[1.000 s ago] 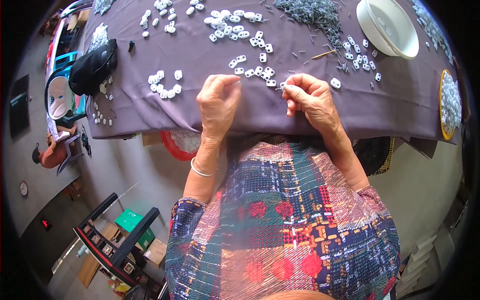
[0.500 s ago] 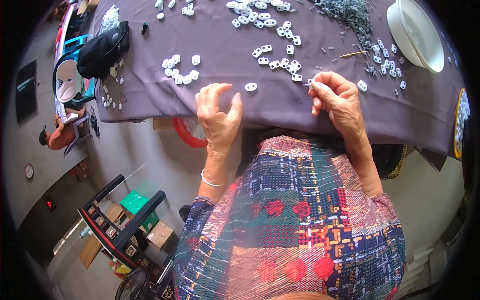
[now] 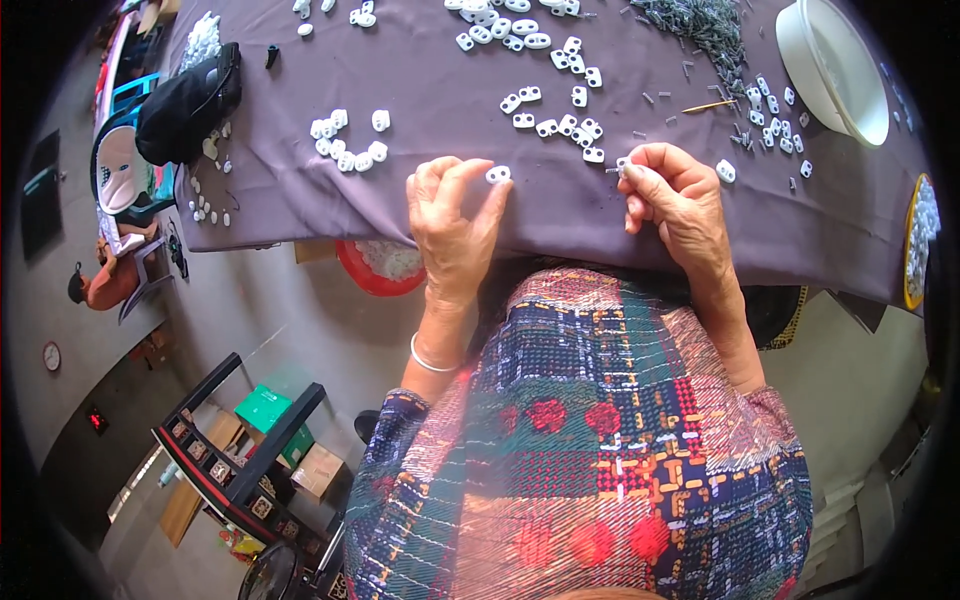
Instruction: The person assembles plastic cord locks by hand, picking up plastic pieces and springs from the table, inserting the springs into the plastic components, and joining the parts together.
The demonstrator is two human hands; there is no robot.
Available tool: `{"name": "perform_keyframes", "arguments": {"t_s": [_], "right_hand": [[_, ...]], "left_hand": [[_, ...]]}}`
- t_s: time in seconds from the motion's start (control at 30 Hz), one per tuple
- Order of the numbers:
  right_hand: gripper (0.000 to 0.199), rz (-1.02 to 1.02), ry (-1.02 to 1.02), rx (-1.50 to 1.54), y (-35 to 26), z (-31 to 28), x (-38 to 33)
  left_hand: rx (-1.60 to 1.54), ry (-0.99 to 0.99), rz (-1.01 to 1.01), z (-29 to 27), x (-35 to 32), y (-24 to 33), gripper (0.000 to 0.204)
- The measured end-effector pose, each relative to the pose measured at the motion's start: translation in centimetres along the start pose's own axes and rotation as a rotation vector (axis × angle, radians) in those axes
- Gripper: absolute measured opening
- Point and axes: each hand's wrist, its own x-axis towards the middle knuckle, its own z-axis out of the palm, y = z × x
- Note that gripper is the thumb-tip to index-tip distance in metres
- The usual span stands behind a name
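Observation:
The thumb and forefinger of my left hand (image 3: 455, 225) are at opposite edges of a white oval two-hole plastic piece (image 3: 498, 174), pinching it where it lies on the cloth. My right hand (image 3: 685, 205) is closed, with a small white plastic piece (image 3: 623, 163) between thumb and forefinger; a thin pin-like end sticks out at its left, and the fingers cover the rest. Another white two-hole piece (image 3: 725, 171) lies just right of that hand. Ahead, between the hands, several white two-hole pieces (image 3: 568, 125) are scattered.
A purple-grey cloth (image 3: 420, 80) covers the table. Grey pins (image 3: 700, 30) are heaped at the far right, near a pointed wooden stick (image 3: 707, 107) and a white basin (image 3: 835, 70). White pieces cluster (image 3: 347, 160) at left, by a black bag (image 3: 190, 105). A red basin (image 3: 378, 268) sits below the edge.
My left hand has moved right and slightly forward, bringing its thumb and forefinger to the white two-hole piece. My right hand has stayed in place with its piece.

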Motion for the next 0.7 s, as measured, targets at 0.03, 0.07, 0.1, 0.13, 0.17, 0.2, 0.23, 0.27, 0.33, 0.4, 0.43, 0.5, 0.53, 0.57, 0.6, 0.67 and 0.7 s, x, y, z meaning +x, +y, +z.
{"name": "perform_keyframes", "arguments": {"t_s": [0.03, 0.07, 0.1, 0.13, 0.17, 0.2, 0.23, 0.27, 0.33, 0.4, 0.43, 0.5, 0.53, 0.57, 0.6, 0.67, 0.7], "right_hand": [[0.013, 0.005, -0.002, 0.002, 0.0, 0.0, 0.0], [0.013, 0.006, -0.002, 0.002, 0.1, 0.0, 0.0], [0.013, 0.006, 0.001, -0.002, 0.1, -0.1, 0.0], [0.013, 0.004, 0.003, -0.007, 0.0, -0.1, 0.1], [0.013, 0.004, 0.004, -0.008, 0.0, -0.1, 0.1], [0.013, 0.011, 0.009, -0.001, 0.0, -0.2, 0.0], [0.012, 0.017, 0.015, 0.007, 0.0, -0.2, 0.0], [0.012, 0.014, 0.017, 0.007, 0.1, -0.2, 0.0], [0.012, 0.008, 0.015, -0.006, 0.1, -0.3, 0.0], [0.012, 0.001, 0.014, -0.002, 0.1, -0.1, 0.1], [0.012, -0.005, 0.008, 0.002, 0.1, -0.1, 0.0], [0.012, -0.009, 0.006, -0.001, 0.1, -0.1, -0.1], [0.012, -0.008, -0.006, 0.003, 0.0, 0.0, -0.1], [0.011, -0.003, -0.003, 0.032, -0.1, 0.1, -0.1], [0.011, -0.009, 0.003, 0.029, -0.1, 0.2, -0.1], [0.011, -0.002, 0.010, 0.022, 0.1, 0.2, -0.2], [0.011, 0.000, -0.004, 0.034, 0.1, 0.0, 0.0]], "left_hand": [[-0.039, -0.017, 0.034, -0.1, 0.1, -0.3, 0.019], [-0.038, -0.019, 0.033, -0.1, 0.1, -0.4, 0.019], [-0.023, -0.052, 0.057, -0.2, 0.2, -0.5, 0.019], [-0.009, -0.084, 0.083, -0.2, 0.5, -0.5, 0.019], [-0.009, -0.083, 0.083, -0.2, 0.9, -0.5, 0.019], [0.038, -0.076, 0.162, -0.2, 1.3, -0.5, 0.016], [0.086, -0.068, 0.241, -0.2, 1.6, -0.4, 0.014], [0.084, -0.068, 0.244, -0.3, 1.9, -0.4, 0.014], [0.074, -0.144, 0.205, -0.4, 2.4, -0.3, 0.009], [0.096, -0.185, 0.212, -0.8, 3.0, -0.4, 0.008], [0.123, -0.223, 0.215, -0.9, 3.3, -0.4, 0.007], [0.134, -0.273, 0.213, -1.3, 3.8, -0.2, 0.007], [0.158, -0.323, 0.207, -1.6, 4.1, -0.1, 0.008], [0.170, -0.357, 0.180, -1.9, 4.1, -0.1, 0.009], [0.164, -0.355, 0.186, -2.0, 3.8, -0.2, 0.009], [-0.426, -0.382, -0.255, -2.2, 3.5, 0.6, 0.009], [-0.636, -0.495, -0.563, -2.7, 3.3, 1.3, 0.010]]}}
